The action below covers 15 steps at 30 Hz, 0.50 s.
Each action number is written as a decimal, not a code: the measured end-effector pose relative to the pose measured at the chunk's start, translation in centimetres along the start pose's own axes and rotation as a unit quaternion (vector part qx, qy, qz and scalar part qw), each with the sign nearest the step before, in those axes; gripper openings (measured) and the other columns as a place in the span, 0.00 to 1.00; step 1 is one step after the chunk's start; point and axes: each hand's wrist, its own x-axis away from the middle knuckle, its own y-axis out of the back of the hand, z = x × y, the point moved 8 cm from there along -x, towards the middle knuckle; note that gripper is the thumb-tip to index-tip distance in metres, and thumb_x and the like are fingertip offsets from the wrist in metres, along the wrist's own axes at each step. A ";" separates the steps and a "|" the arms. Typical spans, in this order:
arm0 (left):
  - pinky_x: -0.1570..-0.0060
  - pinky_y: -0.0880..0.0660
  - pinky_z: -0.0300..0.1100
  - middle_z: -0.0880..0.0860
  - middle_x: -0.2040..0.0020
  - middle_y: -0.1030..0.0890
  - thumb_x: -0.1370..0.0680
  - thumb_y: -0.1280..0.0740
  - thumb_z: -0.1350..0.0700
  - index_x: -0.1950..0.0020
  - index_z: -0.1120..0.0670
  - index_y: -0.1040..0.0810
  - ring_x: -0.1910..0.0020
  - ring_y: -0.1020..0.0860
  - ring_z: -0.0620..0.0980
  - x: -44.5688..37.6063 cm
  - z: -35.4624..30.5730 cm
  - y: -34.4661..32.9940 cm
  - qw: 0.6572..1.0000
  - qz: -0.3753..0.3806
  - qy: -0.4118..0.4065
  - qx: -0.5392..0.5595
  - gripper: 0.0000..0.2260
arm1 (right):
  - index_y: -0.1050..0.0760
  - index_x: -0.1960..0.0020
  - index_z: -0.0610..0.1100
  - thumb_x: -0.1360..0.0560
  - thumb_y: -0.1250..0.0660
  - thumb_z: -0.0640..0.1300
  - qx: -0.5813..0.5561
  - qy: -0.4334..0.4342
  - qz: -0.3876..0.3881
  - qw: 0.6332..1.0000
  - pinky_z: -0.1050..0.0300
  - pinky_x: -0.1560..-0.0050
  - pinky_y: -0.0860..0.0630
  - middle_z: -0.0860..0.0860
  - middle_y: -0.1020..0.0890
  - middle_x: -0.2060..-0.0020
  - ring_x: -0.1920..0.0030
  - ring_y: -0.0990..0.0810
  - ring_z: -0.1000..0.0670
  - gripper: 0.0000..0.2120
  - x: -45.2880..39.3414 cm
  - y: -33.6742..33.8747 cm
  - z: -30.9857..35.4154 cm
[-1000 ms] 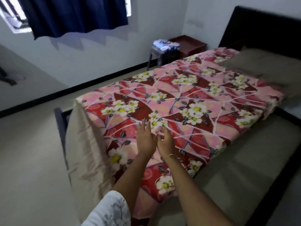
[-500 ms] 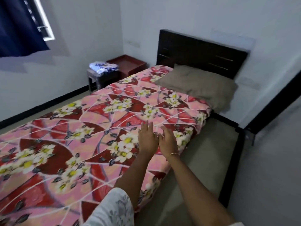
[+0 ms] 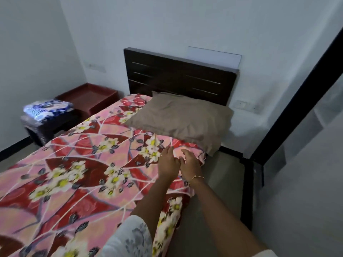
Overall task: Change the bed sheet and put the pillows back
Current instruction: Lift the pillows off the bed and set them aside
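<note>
A pink and red floral bed sheet (image 3: 78,169) covers the mattress. A brown pillow (image 3: 181,115) lies at the head of the bed against the dark headboard (image 3: 178,78). My left hand (image 3: 168,164) rests flat on the sheet near its right edge, fingers straight. Beside it, touching it, my right hand (image 3: 189,164) lies on the sheet with fingers relaxed and slightly bent. Both hands are just short of the pillow's near corner.
A folded blue and white cloth (image 3: 47,109) sits on a dark stool (image 3: 46,127) left of the bed, next to a red-brown bedside table (image 3: 89,98). A low grey pull-out mattress (image 3: 213,191) with a dark frame (image 3: 247,191) runs along the bed's right side.
Both hands have slid together along the sheet toward the head of the bed, from the foot end to just short of the pillow. The view has turned to the headboard.
</note>
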 end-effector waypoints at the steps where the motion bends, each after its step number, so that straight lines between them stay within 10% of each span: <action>1: 0.32 0.39 0.45 0.60 0.29 0.33 0.23 0.41 0.63 0.29 0.62 0.35 0.29 0.36 0.57 -2.4 -0.7 -0.7 1.000 0.004 0.006 0.003 0.22 | 0.32 0.32 0.39 0.21 0.42 0.39 -0.002 -0.003 -0.002 1.000 0.52 0.35 0.33 0.43 0.28 0.35 0.35 0.29 0.44 0.18 -2.5 0.6 -0.5; 15: 0.37 0.37 0.41 0.58 0.31 0.30 0.21 0.42 0.60 0.30 0.59 0.33 0.33 0.32 0.54 -33.6 -4.6 -14.8 0.988 0.005 0.126 0.086 0.19 | 0.31 0.33 0.41 0.21 0.43 0.40 0.031 0.008 0.086 0.996 0.52 0.36 0.33 0.42 0.29 0.36 0.36 0.29 0.44 0.17 -37.2 2.8 -9.7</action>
